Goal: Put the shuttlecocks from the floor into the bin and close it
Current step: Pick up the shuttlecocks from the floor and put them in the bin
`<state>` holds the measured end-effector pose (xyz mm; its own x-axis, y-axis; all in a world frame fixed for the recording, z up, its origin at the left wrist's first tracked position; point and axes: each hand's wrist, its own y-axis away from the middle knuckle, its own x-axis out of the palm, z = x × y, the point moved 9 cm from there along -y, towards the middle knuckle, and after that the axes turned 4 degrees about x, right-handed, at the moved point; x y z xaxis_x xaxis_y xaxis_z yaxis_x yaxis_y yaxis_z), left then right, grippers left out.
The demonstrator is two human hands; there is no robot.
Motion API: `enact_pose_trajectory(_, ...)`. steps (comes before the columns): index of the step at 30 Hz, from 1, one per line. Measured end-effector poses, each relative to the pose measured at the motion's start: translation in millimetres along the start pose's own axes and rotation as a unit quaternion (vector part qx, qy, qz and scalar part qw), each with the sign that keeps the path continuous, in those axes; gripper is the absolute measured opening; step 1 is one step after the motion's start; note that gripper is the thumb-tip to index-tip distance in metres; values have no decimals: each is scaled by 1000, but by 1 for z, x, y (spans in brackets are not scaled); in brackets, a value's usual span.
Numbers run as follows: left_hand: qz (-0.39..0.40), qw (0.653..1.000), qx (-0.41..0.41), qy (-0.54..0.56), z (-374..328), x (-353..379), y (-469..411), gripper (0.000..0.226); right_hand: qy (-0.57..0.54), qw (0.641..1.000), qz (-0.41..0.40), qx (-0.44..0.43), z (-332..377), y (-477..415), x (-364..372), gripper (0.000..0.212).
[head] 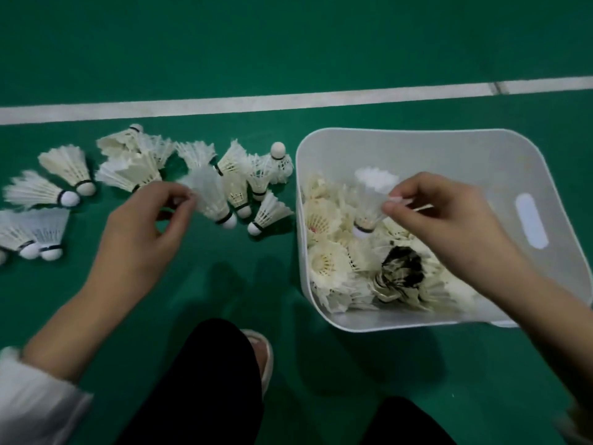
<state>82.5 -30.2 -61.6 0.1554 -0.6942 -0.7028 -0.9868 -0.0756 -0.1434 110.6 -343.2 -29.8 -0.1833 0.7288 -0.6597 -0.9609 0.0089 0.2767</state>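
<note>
Over bin [481, 162]: right grip [449, 226] pinches shuttlecock [372, 197] feathers; release low, cork down.
Left of centre: left grip [144, 232] pinches next shuttlecock [208, 197]; lift gently.

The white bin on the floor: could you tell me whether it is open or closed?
Open: no lid covers the bin; the shuttlecocks inside show plainly from above.

I count one white bin [449, 152] and one white line [288, 99] across the green floor [288, 43]. There are about fourteen loose shuttlecocks [73, 168] lying there, though some overlap. Two hands are in view, each pinching one: the left hand [144, 226] a floor shuttlecock [208, 194], the right hand [449, 220] a bin shuttlecock [372, 194]. The heap [327, 268] inside the bin is too tangled to count, with one dark-feathered shuttlecock [401, 268] in it.
</note>
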Motion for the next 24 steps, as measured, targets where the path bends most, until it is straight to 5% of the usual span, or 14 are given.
enact_pose_trajectory(7,4,991,127,-35,-77,8,-5,8,108,976,186,-6,-18,16,63,8)
enact_pose_trajectory(11,19,985,164,-59,-89,20,-2,11,203,953,224,-4,-36,15,86,8)
enact_pose_trajectory(16,26,978,195,-63,-105,23,0,20,222,949,213,-77,-20,18,79,29)
enact_pose_trajectory(20,19,969,232,-83,-131,14,-3,14,74,990,76,-92,13,17,21,32)
enact_pose_trajectory(24,25,968,244,-57,-152,15,-8,14,-21,984,-1,-174,52,23,-13,46)
